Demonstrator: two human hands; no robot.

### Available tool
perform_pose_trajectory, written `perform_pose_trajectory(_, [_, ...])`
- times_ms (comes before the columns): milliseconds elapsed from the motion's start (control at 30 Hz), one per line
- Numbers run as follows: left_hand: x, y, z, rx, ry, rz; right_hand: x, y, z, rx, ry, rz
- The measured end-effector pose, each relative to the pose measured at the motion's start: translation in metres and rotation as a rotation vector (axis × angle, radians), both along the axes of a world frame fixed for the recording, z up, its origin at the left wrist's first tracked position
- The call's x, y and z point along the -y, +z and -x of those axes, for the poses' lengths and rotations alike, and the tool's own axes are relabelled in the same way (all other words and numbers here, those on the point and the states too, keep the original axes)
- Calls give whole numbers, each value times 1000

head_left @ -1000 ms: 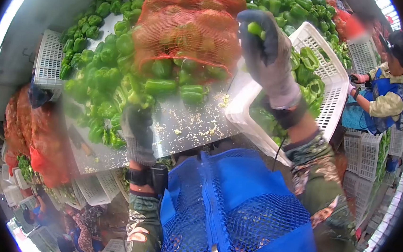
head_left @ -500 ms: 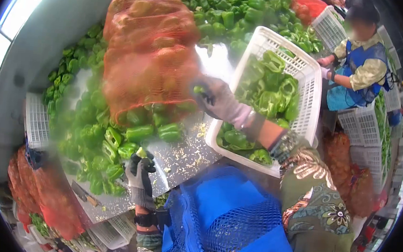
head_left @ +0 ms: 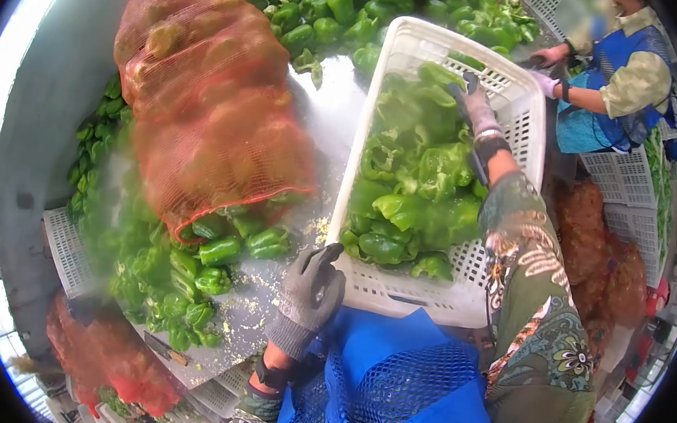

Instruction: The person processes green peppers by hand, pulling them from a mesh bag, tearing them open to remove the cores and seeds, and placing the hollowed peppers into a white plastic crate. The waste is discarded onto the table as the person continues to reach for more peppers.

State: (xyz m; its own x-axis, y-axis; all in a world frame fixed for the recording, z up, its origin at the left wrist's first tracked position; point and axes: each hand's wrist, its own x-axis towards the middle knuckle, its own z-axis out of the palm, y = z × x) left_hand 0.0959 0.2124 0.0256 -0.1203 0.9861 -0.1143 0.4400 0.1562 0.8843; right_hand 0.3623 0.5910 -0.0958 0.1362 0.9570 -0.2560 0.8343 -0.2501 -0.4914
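A white plastic crate [head_left: 419,301] stands tilted in front of me, filled with cut green bell peppers [head_left: 417,166]. My left hand [head_left: 310,289], in a grey glove, is at its near left corner; the index finger reaches to the rim and the thumb stands apart. Inside the crate, my right hand [head_left: 478,109] lies over the peppers by the right wall with its fingers stretched. A dark strip shows below that wrist; what it is I cannot make out. Left of the crate, a red mesh sack [head_left: 222,123] lies with whole peppers [head_left: 220,251] at its mouth.
The metal table [head_left: 265,285] is sprinkled with seeds; a knife [head_left: 165,349] lies near its edge. More peppers [head_left: 329,28] are heaped at the back. A co-worker [head_left: 623,83] stands at the far right. Filled sacks [head_left: 105,352] sit lower left.
My left hand has moved right from the pepper pile to the crate corner and no longer shows the small green piece. My right hand has moved from beside the sack into the crate.
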Motion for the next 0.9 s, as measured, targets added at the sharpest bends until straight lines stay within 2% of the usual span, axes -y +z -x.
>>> perform_pose_trajectory(33, [-3,-1,1,-31,-19,17,-10,-14,1,9,-9,78])
perform_pose_trajectory(67, [-4,-1,1,-60,-40,29,-12,-29,1,22,52,-3])
perform_pose_trajectory(167, [-19,7,1,-86,-79,-17,-18,-79,-14,-520,-86,-217])
perform_pose_trajectory(200, [-28,9,0,-79,-84,-24,-3,-61,-11,-750,-22,-226])
perform_pose_trajectory(233, [-38,12,-1,-70,-91,-37,28,-17,5,-622,-11,-266])
perform_pose_trajectory(300, [-75,26,-13,-19,-60,-144,86,50,32,-536,50,-349])
perform_pose_trajectory(333, [-96,31,-18,-17,-109,-233,108,65,38,-581,104,-387])
perform_pose_trajectory(367, [-114,35,-26,11,-109,-219,126,76,45,-702,132,-374])
perform_pose_trajectory(400, [-132,23,-37,-9,-55,-276,141,86,50,-822,160,-362])
perform_pose_trajectory(433, [-144,18,-44,102,-15,-188,156,92,55,-945,188,-349])
perform_pose_trajectory(567, [-170,13,-61,553,131,54,198,99,70,-703,311,-523])
perform_pose_trajectory(633, [-163,16,-60,637,162,124,206,93,75,-725,397,-631])
perform_pose_trajectory(667, [-158,17,-59,678,182,164,211,97,75,-737,454,-606])
perform_pose_trajectory(767, [-146,11,-54,684,222,55,215,108,73,-798,588,-506])
perform_pose_trajectory(833, [-135,3,-47,24,74,-248,212,109,75,-793,631,-442])
perform_pose_trajectory(900, [-122,14,-41,-316,-73,-535,204,104,73,-685,691,-409])
